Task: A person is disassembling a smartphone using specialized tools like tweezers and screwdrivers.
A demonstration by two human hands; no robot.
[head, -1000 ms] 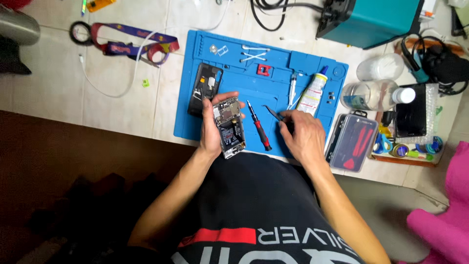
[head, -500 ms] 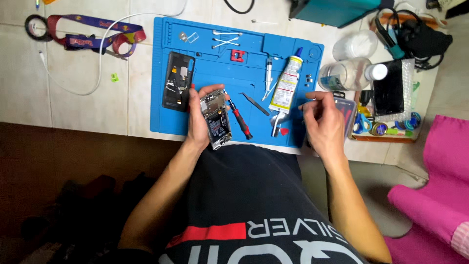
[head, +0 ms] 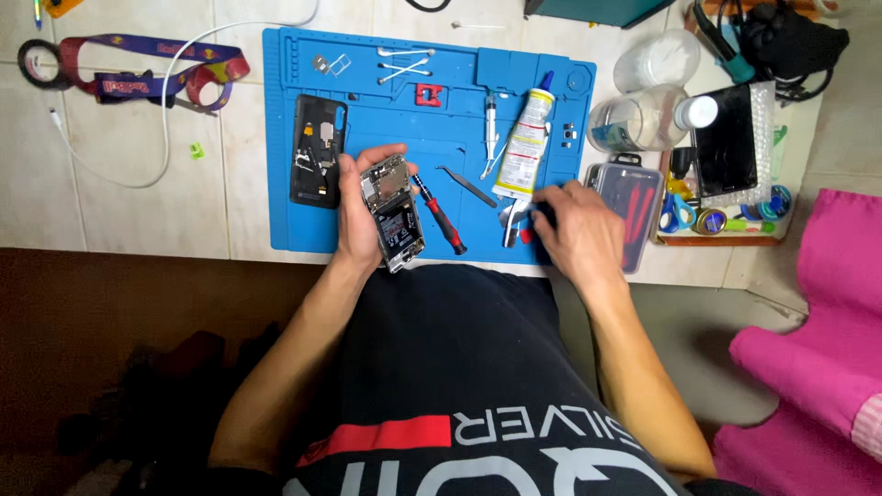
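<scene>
- The left hand kept its fingers clamped around the opened phone, held over the blue mat's front edge, as before.
- The red screwdriver lay just beside the phone, untouched.
- The right hand had moved right, from the mat's middle to its right corner beside the tool case, fingers curled down together over small bits; whether they gripped anything, I cannot tell.

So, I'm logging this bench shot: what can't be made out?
Head view:
- Right hand: its back hides whatever the fingers touch on the blue mat.
- Opened phone in the left hand: parts too small to identify.
- Teal box: cut off by the top edge.
</scene>
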